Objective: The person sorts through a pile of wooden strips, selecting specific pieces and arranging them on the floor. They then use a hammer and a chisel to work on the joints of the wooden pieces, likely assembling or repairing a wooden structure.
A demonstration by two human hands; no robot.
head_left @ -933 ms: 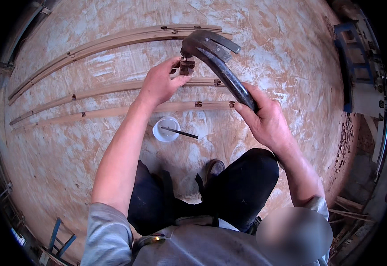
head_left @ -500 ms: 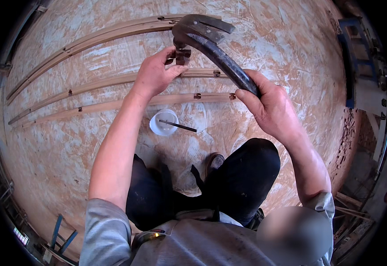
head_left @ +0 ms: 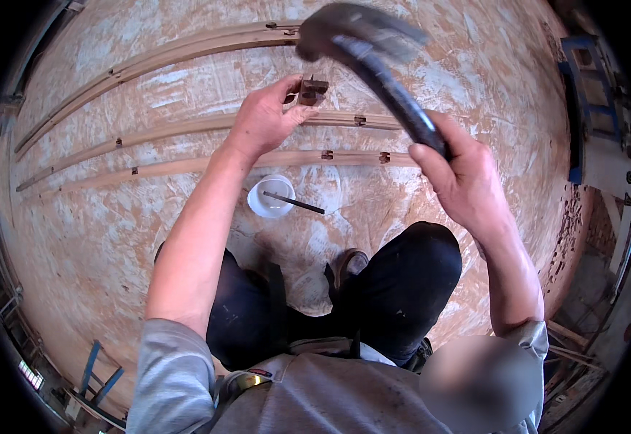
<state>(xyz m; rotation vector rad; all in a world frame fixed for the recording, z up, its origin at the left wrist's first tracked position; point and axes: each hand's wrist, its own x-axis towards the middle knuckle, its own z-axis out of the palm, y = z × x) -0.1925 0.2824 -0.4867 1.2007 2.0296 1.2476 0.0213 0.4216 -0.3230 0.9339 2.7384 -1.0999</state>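
My right hand [head_left: 464, 173] is wrapped round the dark handle of a claw hammer [head_left: 395, 90]. The hammer's head, smeared by motion, is raised above and to the right of my left hand [head_left: 266, 123]. Between thumb and fingers, my left hand pinches a small notched wooden piece [head_left: 314, 90] with dark cut faces. Part of that piece is hidden behind the fingers. Hammer and piece are apart in the picture. Just beyond and below my left hand lie long wooden strips [head_left: 185, 132] with dark notches cut in them.
A white plastic tub [head_left: 259, 206] with a thin dark bar [head_left: 302, 205] leaning across its rim stands in front of my knees. More long strips [head_left: 164, 59] lie at the far left on the stained board floor [head_left: 156, 231]. A blue metal frame [head_left: 594, 94] stands at the right.
The hammer has moved up and to the right, away from the wooden piece. My left hand has shifted slightly right, still pinching the piece, which now shows more of its notched end.
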